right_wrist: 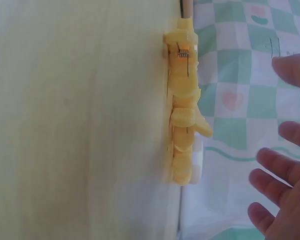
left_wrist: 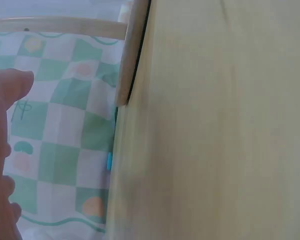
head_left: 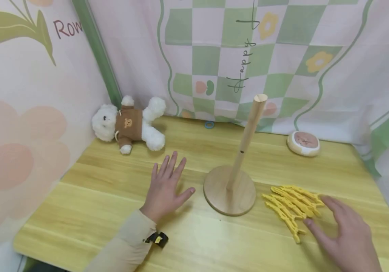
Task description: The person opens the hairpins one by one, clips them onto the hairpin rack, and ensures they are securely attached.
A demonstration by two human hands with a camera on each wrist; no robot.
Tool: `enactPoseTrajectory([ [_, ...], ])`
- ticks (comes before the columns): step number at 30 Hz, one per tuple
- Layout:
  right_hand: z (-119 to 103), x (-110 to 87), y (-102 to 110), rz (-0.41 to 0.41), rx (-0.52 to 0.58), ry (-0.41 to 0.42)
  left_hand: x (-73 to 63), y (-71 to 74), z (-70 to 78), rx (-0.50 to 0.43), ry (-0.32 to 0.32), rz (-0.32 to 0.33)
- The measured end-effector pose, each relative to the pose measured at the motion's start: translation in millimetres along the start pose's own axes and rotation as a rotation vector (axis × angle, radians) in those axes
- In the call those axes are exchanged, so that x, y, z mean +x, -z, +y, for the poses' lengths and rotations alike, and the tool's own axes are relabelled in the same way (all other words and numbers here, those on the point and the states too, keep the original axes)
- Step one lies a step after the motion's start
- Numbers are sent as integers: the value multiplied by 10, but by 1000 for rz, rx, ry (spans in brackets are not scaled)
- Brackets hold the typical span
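My left hand point(head_left: 165, 189) hovers over the table point(head_left: 201, 234) with straight, spread fingers, holding nothing. To its right a wooden stand has a round base point(head_left: 215, 192) and an upright pole point(head_left: 248, 132) with a small dark hole partway up. Beyond the stand's right side lies a cluster of several yellow plastic clothespins point(head_left: 289, 206), side by side; a metal spring point(right_wrist: 183, 53) shows on one in the right wrist view. My right hand point(head_left: 345, 230) is at the cluster's right edge, thumb and fingers apart and relaxed, gripping nothing.
A white plush toy point(head_left: 131, 124) in a brown shirt lies at the back left. Near the back edge are a small blue ring point(head_left: 209, 124) and a white and pink clock-like device point(head_left: 304, 143). A checkered curtain point(head_left: 204, 60) hangs behind the table.
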State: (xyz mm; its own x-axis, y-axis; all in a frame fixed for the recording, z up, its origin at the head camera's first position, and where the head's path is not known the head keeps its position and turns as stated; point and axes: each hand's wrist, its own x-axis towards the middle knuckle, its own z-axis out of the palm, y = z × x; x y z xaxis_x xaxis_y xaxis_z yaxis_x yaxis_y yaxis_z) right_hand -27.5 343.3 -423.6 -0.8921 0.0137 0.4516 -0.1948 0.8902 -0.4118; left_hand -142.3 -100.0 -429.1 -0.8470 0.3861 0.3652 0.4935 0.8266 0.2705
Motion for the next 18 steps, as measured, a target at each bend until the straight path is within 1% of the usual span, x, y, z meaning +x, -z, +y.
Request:
enactPoseTrajectory([
  [5,54,3,-13,-59,1,-93,12,-69,35,-44,13,-8],
  [8,102,5,-46,-89,33,-131,24,-102,73,-82,19,-18],
  [11,172,7,-77,-117,60,-187,43,-140,120,-122,18,-39],
  [13,227,16,-85,-133,80,-245,58,-171,151,-142,15,-62],
  [15,295,32,-82,-150,89,-326,76,-206,179,-157,9,-87],
  [18,402,85,-81,-150,127,-426,107,-253,222,-187,-9,-111],
])
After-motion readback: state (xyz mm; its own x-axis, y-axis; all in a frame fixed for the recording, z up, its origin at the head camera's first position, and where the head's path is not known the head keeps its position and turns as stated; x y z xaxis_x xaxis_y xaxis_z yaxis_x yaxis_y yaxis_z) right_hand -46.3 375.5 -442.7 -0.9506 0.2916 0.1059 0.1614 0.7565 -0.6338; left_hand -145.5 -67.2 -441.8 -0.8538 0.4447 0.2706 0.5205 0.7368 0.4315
